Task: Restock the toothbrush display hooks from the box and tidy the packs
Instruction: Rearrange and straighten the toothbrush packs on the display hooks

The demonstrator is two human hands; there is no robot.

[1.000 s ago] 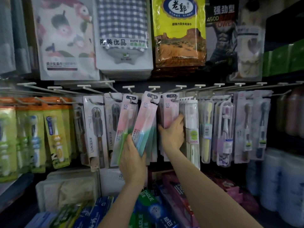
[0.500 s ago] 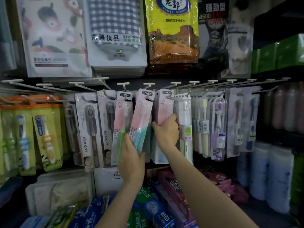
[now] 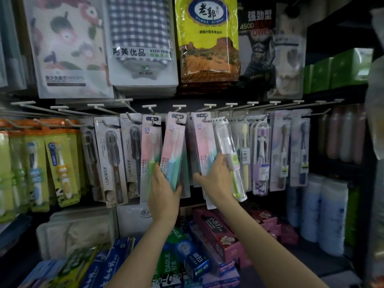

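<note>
Light: dim, brightest on the yellow towel bag (image 3: pixel 207 38) | Glare: streaks on its plastic | Shadow: deep right of and below the bag | Edges: bowed, smeared far from it, perhaps motion blur | Focus: soft

Both arms raised, left hand (image 3: pixel 163 196) and right hand (image 3: pixel 216 180) gripping

Three pink SS toothbrush packs (image 3: pixel 173 150), two grey LMK packs (image 3: pixel 110 161), two hands (image 3: pixel 164 196).
</note>
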